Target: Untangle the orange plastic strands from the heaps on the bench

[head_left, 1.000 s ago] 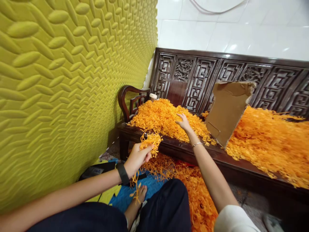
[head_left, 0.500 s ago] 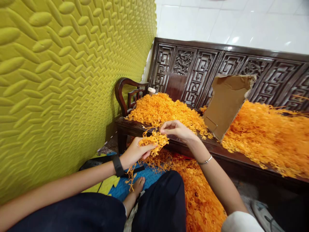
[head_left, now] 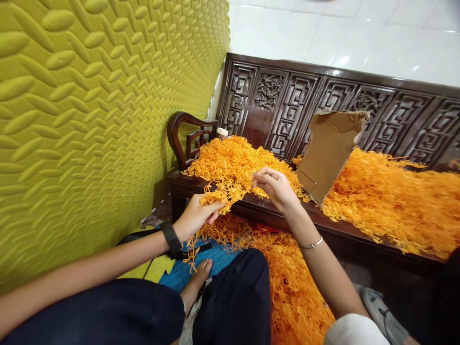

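L hand (head_left: 196, 215) clamped round a tangled clump of thin orange shredded strands (head_left: 224, 194), before the dark carved wooden bench (head_left: 273, 215). R hand (head_left: 275, 187), at the clump's 3 o'clock, fingertips pinched on its trailing end. Looks feather-light, limp, snaggy, prob. tears easily. Best gripped at the thick middle.

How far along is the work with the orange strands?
Possibly done: the loose orange strand pile on the floor. In hand: the left hand grips a small orange bunch, the right hand pinches strands beside it. Left: two big orange heaps on the dark carved wooden bench.
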Available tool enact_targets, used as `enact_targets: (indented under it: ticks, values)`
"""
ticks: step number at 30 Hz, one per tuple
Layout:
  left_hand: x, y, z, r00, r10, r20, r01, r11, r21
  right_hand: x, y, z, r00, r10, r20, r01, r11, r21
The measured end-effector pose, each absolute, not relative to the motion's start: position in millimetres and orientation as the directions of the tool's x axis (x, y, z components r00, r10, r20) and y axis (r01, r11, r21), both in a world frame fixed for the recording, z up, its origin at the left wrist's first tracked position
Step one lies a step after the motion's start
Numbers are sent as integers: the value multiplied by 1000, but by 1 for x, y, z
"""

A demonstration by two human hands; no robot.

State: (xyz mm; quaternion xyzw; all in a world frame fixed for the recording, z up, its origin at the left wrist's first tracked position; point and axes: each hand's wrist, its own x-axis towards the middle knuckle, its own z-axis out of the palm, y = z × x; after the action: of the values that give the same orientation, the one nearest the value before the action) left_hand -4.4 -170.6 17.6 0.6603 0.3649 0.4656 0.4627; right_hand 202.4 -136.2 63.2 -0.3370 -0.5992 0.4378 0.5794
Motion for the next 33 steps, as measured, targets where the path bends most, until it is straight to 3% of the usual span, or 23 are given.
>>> enact_targets:
  ticks: [5, 12, 14, 16, 19, 22, 25, 28, 33]
  values:
    - [-1, -174, 20, 316, 909, 271, 64, -305, 950, 199, -138, 57, -159, 935, 318, -77, 309, -948]
    - [2, -177, 23, 339, 912, 231, 80, -272, 959, 202, -139, 50, -230, 922, 312, 114, 344, -932]
    - [1, -176, 23, 329, 915, 235, 72, -272, 960, 207, -137, 52, -246, 892, 378, 257, 436, -862]
    - [0, -174, 22, 312, 918, 243, 64, -276, 959, 213, -134, 53, -263, 837, 481, 431, 548, -717]
    - [-3, -172, 21, 302, 919, 252, 68, -285, 956, 222, -130, 53, -293, 783, 549, 575, 603, -553]
    - [-4, -171, 22, 298, 918, 263, 89, -301, 949, 228, -126, 52, -226, 829, 512, 499, 550, -670]
    - [-1, -171, 26, 267, 917, 298, 119, -338, 934, 227, -118, 50, 14, 870, 493, 232, 477, -848]
    - [7, -172, 31, 206, 925, 319, 124, -347, 929, 218, -105, 46, 192, 855, 482, 83, 475, -876]
    - [18, -171, 35, 36, 942, 334, 126, -335, 934, 198, -79, 38, 311, 827, 468, 36, 482, -875]
